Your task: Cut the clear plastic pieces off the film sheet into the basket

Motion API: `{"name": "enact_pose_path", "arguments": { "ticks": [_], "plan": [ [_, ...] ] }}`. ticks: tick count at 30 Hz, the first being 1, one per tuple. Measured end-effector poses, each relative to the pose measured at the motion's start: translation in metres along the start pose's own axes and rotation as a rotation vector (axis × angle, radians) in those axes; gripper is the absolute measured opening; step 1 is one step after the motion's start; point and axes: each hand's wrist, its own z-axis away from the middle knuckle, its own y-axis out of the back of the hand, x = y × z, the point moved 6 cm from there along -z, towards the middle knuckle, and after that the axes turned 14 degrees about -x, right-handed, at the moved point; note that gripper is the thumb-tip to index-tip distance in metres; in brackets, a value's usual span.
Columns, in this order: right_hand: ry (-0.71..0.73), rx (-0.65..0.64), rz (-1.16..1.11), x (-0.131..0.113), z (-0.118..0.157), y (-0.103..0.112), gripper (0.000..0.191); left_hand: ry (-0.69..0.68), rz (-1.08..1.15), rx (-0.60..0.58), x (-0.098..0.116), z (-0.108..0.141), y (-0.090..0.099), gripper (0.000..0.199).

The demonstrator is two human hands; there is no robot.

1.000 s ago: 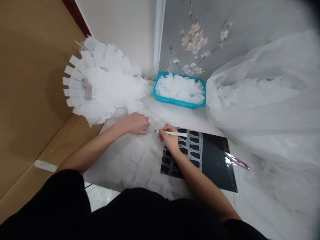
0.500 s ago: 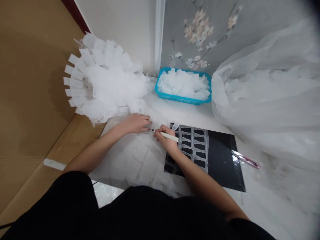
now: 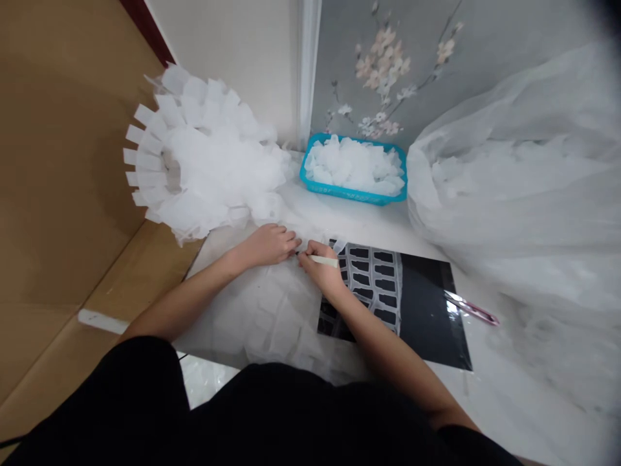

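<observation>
A plain black top [image 3: 272, 414] covers the person's torso, its sleeves [image 3: 458, 437] ending above bare forearms [image 3: 388, 349], left hand [image 3: 266, 246] and right hand [image 3: 323, 268].

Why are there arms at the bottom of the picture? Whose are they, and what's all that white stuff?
There's no machine here, just a person's two bare hands. The camera sits on the person's head and looks down, so you see what they see. The dark shape at the bottom is their own dark clothes. Their right hand holds a pale pen. Their left hand rests on thin white cloth. Beside the hands lies a black sheet, and farther off is a blue basket full of white cloth pieces.
</observation>
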Motion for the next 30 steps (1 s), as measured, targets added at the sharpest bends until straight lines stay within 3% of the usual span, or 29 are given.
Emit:
{"name": "enact_pose_path", "arguments": {
  "ticks": [9, 14, 19, 23, 25, 27, 30],
  "plan": [
    [-0.018, 0.013, 0.118, -0.009, -0.003, 0.004, 0.025, 0.172, 0.29, 0.131, -0.016, 0.012, -0.017, 0.029],
    [-0.023, 0.022, 0.129, -0.007, -0.004, 0.003, 0.024, 0.242, 0.431, 0.282, -0.022, 0.019, -0.02, 0.025],
    [-0.008, 0.042, 0.126, -0.008, 0.001, 0.001, 0.023, 0.413, 0.622, 0.574, -0.055, 0.039, 0.001, 0.043],
    [0.033, 0.05, 0.094, -0.009, -0.001, 0.002, 0.024, 0.453, 1.064, 1.09, -0.078, 0.072, 0.03, 0.044],
    [0.067, 0.043, 0.058, -0.011, -0.002, 0.004, 0.022, 0.413, 1.303, 1.269, -0.08, 0.083, 0.035, 0.039],
    [0.109, 0.045, 0.011, -0.013, -0.002, 0.009, 0.022, 0.381, 1.396, 1.235, -0.074, 0.083, 0.036, 0.036],
    [0.151, 0.095, -0.067, -0.014, 0.002, 0.023, 0.023, 0.31, 1.417, 1.031, -0.062, 0.075, 0.028, 0.037]
  ]
}}
